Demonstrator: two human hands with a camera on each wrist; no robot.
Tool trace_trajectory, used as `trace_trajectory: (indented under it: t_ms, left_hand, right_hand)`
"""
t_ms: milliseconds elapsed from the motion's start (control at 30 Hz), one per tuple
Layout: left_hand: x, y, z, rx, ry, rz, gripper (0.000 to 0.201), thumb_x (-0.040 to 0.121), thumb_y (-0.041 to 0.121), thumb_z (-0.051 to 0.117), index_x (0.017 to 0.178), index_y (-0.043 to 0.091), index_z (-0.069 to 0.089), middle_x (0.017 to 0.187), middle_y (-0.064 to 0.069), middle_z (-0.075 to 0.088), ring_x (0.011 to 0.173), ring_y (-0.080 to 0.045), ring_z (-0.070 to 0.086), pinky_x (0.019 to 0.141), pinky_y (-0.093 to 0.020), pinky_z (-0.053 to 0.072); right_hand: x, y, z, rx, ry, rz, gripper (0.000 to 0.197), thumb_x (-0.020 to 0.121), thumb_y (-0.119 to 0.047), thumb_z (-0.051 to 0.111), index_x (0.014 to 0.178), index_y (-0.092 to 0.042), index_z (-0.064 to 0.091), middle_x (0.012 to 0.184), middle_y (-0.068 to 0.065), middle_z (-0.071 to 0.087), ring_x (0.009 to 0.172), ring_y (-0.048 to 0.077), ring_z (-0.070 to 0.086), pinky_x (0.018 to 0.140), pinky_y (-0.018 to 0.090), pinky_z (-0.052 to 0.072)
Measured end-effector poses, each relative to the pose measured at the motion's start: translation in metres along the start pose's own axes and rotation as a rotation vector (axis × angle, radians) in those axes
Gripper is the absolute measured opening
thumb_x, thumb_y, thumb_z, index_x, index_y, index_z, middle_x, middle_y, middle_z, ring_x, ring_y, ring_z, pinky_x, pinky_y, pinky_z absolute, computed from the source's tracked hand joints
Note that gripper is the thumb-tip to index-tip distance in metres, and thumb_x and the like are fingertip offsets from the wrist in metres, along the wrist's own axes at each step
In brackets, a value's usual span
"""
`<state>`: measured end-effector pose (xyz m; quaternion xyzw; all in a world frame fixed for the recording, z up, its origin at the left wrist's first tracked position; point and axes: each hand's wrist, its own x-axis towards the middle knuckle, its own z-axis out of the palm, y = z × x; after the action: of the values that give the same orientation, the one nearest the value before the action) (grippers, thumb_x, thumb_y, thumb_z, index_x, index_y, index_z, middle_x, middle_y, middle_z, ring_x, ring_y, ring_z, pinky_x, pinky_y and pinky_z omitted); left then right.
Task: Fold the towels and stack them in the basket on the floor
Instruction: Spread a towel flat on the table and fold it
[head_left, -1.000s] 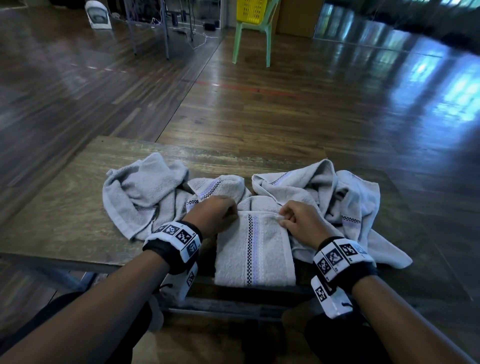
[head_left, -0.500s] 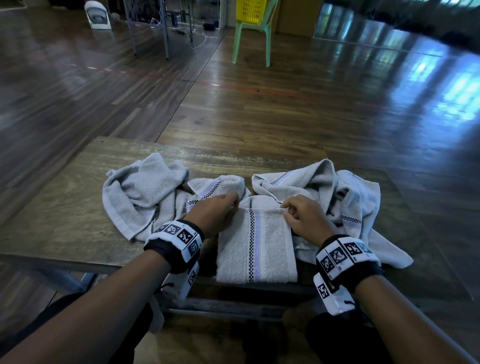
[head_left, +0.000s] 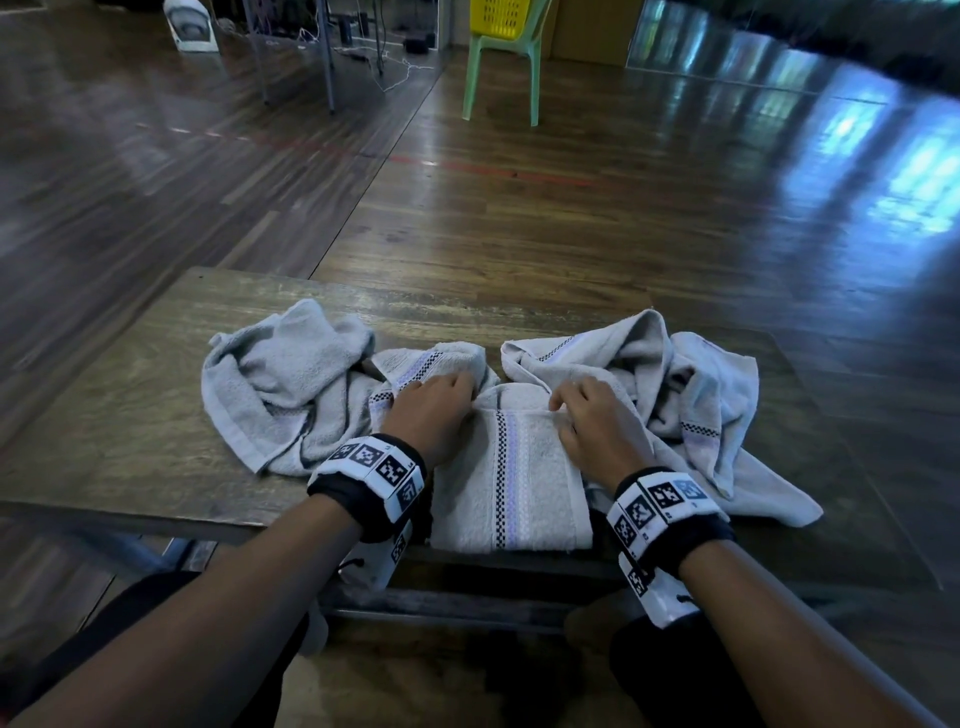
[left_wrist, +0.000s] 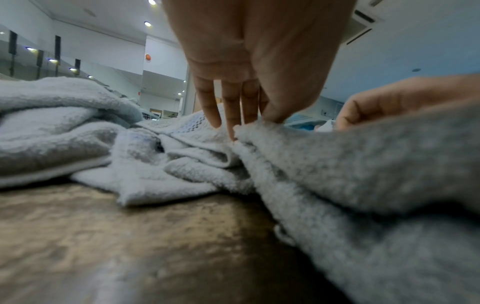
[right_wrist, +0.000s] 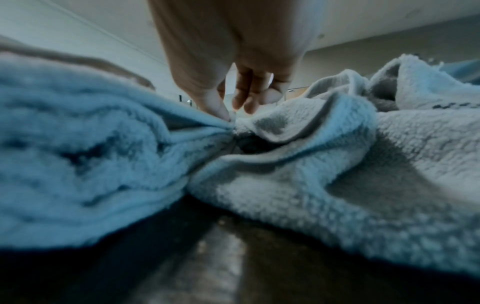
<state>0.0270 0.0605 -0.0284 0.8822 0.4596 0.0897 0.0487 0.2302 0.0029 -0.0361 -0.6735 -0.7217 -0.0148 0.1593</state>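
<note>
On the left of the wooden counter (head_left: 130, 426) a crumpled grey towel (head_left: 275, 384) is seen; beside it the left hand (head_left: 431, 410) pinches the far left corner of a folded striped towel (head_left: 511, 483) at the counter's near edge, the right hand (head_left: 592, 431) pinches the far right corner, and another loose towel (head_left: 691, 400) is heaped to the right. The cloth is judged soft, light and limp, best taken by its corners or hemmed edges. Compared with a second earlier, both hands have been moved slightly farther along the towel, fingers less curled.
</note>
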Motion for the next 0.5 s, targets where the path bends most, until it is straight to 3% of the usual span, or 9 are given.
trace_trajectory:
  t_ms: [100,233,367,433,500]
  left_hand:
    - [-0.01,0.012,-0.003,0.004,0.044,0.067,0.034,0.088,0.013,0.048,0.121,0.017,0.045,0.124,-0.003,0.053,0.114,-0.023,0.052,0.094,-0.036,0.036]
    - [-0.025,0.033,-0.001,-0.026,0.002,0.116,0.038,0.092,0.023,0.043,0.13,0.019,0.043,0.136,0.0,0.047,0.124,-0.02,0.045,0.103,-0.037,0.03]
    - [-0.038,0.045,0.017,0.015,-0.103,0.061,0.055,0.097,0.043,0.016,0.142,0.014,0.03,0.152,-0.004,0.029,0.141,-0.019,0.024,0.112,-0.037,0.018]
    - [-0.04,0.046,0.027,0.056,-0.116,0.055,0.076,0.086,0.05,-0.006,0.146,0.012,0.021,0.154,-0.007,0.023,0.143,-0.021,0.017,0.115,-0.039,0.013]
    - [-0.04,0.045,0.036,0.071,-0.138,0.051,0.087,0.077,0.052,-0.015,0.148,0.01,0.015,0.156,-0.008,0.017,0.145,-0.023,0.012,0.116,-0.041,0.008]
  right_hand:
    - [-0.004,-0.006,0.004,-0.076,0.045,-0.053,0.01,0.074,-0.006,0.067,0.078,-0.012,0.061,0.084,0.006,0.052,0.078,0.025,0.05,0.061,0.032,0.039]
    - [-0.017,-0.012,-0.001,-0.186,-0.024,-0.079,0.007,0.081,-0.013,0.061,0.087,-0.012,0.063,0.091,0.005,0.057,0.084,0.028,0.054,0.069,0.037,0.04]
    - [-0.033,-0.02,-0.003,-0.199,-0.153,-0.036,0.034,0.089,-0.027,0.05,0.118,-0.01,0.056,0.119,0.008,0.056,0.111,0.029,0.051,0.087,0.042,0.04]
    - [-0.037,-0.023,0.0,-0.158,-0.232,0.01,0.048,0.095,-0.036,0.041,0.136,-0.011,0.039,0.141,0.007,0.041,0.129,0.026,0.037,0.1,0.042,0.033]
    - [-0.041,-0.023,0.005,-0.108,-0.274,0.048,0.055,0.097,-0.041,0.033,0.144,-0.013,0.025,0.153,0.006,0.025,0.14,0.022,0.023,0.108,0.041,0.026]
